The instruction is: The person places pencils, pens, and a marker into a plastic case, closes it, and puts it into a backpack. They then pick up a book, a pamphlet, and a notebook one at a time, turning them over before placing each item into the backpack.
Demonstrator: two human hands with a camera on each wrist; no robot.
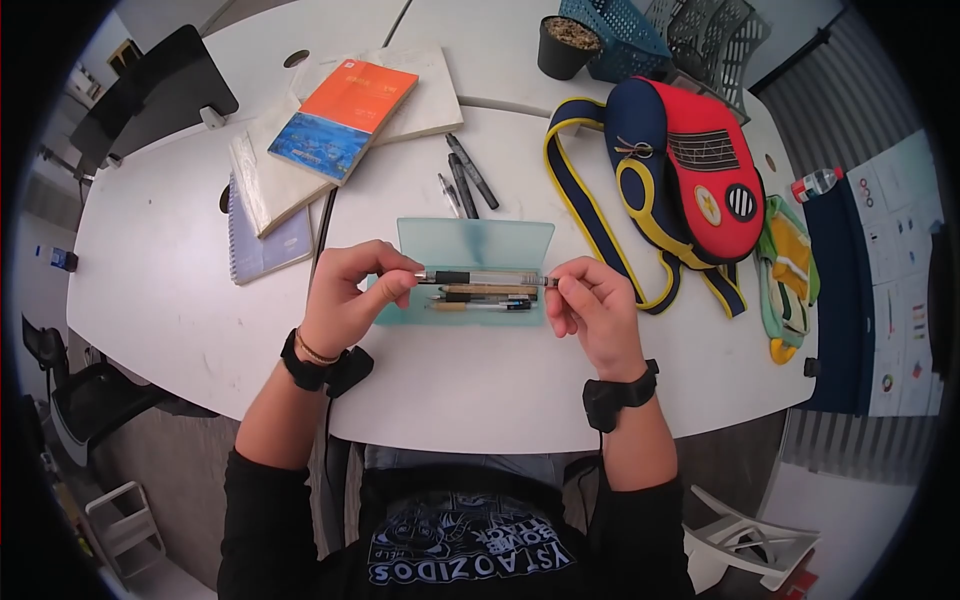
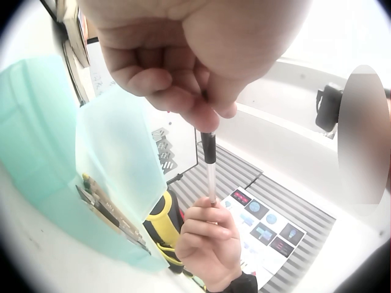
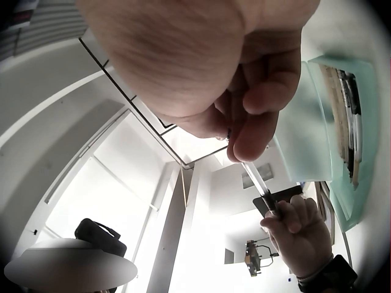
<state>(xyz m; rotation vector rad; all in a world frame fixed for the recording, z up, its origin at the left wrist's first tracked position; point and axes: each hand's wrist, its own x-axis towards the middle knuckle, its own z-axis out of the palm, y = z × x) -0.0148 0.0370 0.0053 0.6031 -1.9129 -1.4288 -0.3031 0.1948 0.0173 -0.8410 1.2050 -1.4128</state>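
Observation:
A clear pen with a black grip (image 1: 490, 279) is stretched between both hands above an opened teal pencil case (image 1: 476, 240). The left hand (image 1: 355, 298) pinches its black end, and the right hand (image 1: 600, 310) pinches the other end. Several pens and pencils (image 1: 485, 300) lie inside the case, below the held pen. In the left wrist view the left hand (image 2: 183, 61) holds the pen (image 2: 211, 177) by its dark end. The right wrist view shows the right hand (image 3: 214, 73) gripping the clear end of the pen (image 3: 255, 178).
Behind the case, several loose pens (image 1: 462, 172) lie on the white table (image 1: 420, 390). Books (image 1: 345, 120) and a spiral notebook (image 1: 262, 240) are at the back left. A red and navy backpack (image 1: 690, 160), a plant pot (image 1: 566, 50) and a blue basket (image 1: 625, 45) stand to the right.

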